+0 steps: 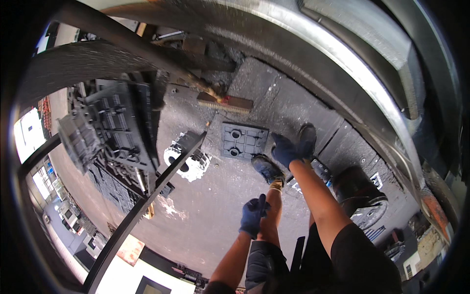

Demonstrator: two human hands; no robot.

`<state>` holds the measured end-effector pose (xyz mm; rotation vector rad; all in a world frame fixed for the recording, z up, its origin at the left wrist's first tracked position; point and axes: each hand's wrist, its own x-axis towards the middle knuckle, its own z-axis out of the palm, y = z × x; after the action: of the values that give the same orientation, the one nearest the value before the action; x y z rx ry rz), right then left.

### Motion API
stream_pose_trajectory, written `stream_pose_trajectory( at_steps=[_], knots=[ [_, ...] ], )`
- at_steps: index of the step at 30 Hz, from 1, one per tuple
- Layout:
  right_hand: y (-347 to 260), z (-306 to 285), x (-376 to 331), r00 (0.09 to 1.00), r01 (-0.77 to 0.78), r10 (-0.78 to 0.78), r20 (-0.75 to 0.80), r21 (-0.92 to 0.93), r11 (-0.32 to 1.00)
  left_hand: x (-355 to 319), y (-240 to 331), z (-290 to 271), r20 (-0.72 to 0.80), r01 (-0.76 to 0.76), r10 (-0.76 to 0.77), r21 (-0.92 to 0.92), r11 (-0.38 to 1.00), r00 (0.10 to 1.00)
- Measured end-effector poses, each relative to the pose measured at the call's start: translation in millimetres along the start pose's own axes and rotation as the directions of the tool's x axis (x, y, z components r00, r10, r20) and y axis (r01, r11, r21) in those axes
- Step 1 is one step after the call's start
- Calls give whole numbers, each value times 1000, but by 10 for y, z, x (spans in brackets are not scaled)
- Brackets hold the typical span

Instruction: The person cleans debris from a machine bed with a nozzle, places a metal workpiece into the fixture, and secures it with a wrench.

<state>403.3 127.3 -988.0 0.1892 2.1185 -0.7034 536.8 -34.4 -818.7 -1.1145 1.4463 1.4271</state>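
Note:
A dark blue work glove covers my left hand (252, 215), raised in front of my left leg. Its fingers are curled around a short dark stick-like piece (263, 202) whose kind I cannot make out. My right hand (285, 151), gloved alike, reaches down and forward with the fingers stretched out, close to the right edge of a square grey cast metal plate (245, 141). The plate lies on the floor beyond my left boot (267, 167), with ribs and two round raised rings. Whether the right fingers touch it cannot be told.
A broom (226, 102) lies behind the plate. Left of it stands a round silvery casting (187, 157), partly crossed by a dark metal bar (147, 198). Stacked cast plates (120, 127) fill the left. A large curved metal rim (342, 54) arches over the right. A black bucket-like container (357, 188) stands right.

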Motion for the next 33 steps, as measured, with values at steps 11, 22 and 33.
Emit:
stream_pose_trajectory(
  at_steps=[11, 22, 33],
  knots=[
    [72, 932, 1440, 968, 46, -13, 250, -123, 991, 321, 74, 75, -95, -131, 115, -185, 974, 989],
    [19, 875, 1594, 949, 192, -145, 279, -151, 970, -5, -483, -152, -288, -104, -1, -351, 931, 958],
    [-352, 2102, 268, 978, 204, -210, 10, -290, 935, -751, -918, -57, -283, -84, -27, -376, 923, 959]
  ],
)
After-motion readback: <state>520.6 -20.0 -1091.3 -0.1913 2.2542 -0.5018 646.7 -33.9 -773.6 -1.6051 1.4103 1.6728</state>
